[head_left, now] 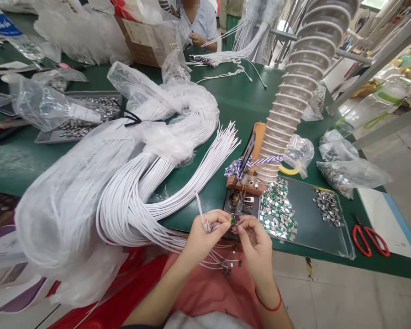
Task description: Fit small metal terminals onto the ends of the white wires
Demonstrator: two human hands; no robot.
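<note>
My left hand (pixel 205 235) is closed around several white cables (pixel 199 206), their stripped reddish ends poking up between the fingers. At its thumb and fingertip is a small green circuit board (pixel 232 221). My right hand (pixel 256 235) meets it there in a pinch; what its fingertips hold is too small to make out. Right above both hands, a soldering iron (pixel 239 201) appears fixed tip-down on a stand tied with blue-and-white cord (pixel 238 167). Cables with little boards (pixel 228 269) on their ends hang over my lap.
A large bundle of white cables (pixel 123 205), partly bagged, covers the left. A ribbed hose (pixel 287 96) rises behind the iron. Right of it, a tray (pixel 308 228) carries green boards (pixel 277 208) and metal connectors (pixel 327 206), beside red scissors (pixel 370 237). Another person (pixel 200 27) sits opposite.
</note>
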